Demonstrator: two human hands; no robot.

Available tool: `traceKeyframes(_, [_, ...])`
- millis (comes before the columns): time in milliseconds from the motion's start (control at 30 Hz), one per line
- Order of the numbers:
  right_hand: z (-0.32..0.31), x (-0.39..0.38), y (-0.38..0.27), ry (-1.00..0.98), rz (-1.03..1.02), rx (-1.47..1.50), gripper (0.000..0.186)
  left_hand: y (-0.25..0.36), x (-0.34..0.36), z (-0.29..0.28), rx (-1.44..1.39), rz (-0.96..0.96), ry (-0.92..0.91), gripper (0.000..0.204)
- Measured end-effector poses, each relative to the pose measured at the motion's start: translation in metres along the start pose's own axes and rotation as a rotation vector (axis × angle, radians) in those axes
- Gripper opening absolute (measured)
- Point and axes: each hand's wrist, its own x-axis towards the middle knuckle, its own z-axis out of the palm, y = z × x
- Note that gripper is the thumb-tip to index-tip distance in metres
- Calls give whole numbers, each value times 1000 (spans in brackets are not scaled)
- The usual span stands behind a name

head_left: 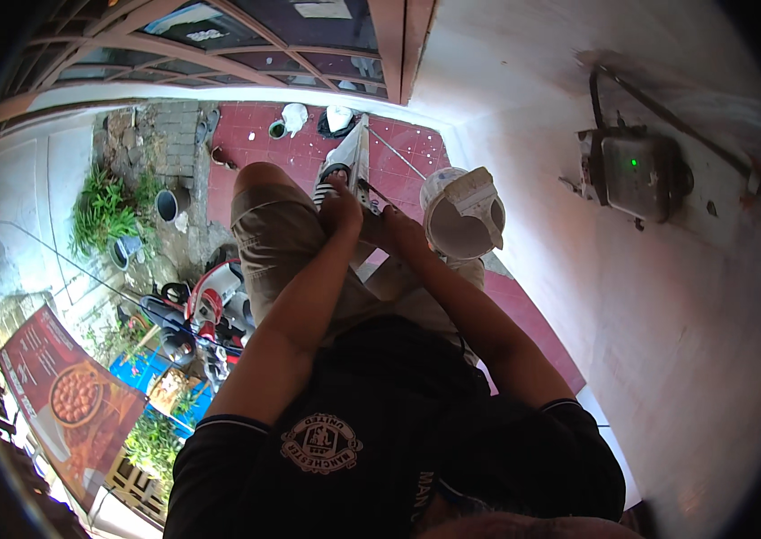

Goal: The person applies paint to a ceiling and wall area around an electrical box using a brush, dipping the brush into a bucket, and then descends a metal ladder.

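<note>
My two hands are close together in front of my knees. My left hand (pixel 342 209) is curled, its fingers bunched; what they grip, if anything, is hidden. Just to its right, my right hand (pixel 398 234) is closed round a thin dark stick-like tool (pixel 373 190) that points up and left. Beside the right hand hangs or stands a white bucket (pixel 440 229), its inside greyish-white. Across the bucket's rim lies a wide paintbrush (pixel 473 199) with a pale, paint-smeared head. Below my hands shows a foot in a striped sandal (pixel 334 171).
A ladder (pixel 358 148) stands under me on red floor tiles (pixel 250 135). White bags (pixel 294 117) lie at the far wall. At right is a white wall (pixel 560 260) with a metal box (pixel 641 178) and pipe. Plants (pixel 102 211) and a motorcycle (pixel 214 301) are at left.
</note>
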Motion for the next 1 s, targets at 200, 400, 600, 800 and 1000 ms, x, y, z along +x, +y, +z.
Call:
traceKeyframes(200, [-21, 10, -36, -123, 67, 37, 80, -64, 9, 7, 62, -75, 355, 67])
traceKeyframes(400, [-18, 14, -33, -105, 36, 23, 79, -87, -8, -6, 147, -9, 330, 64])
traceKeyframes(600, [-25, 21, -41, -198, 92, 45, 86, -92, 0, -23, 329, -19, 148, 51])
traceKeyframes(800, [-13, 25, -35, -192, 38, 24, 87, -110, 12, -11, 120, 225, 380, 41])
traceKeyframes(1000, [-11, 25, -26, -164, 33, 0, 86, -108, 8, -8, 166, 197, 260, 38])
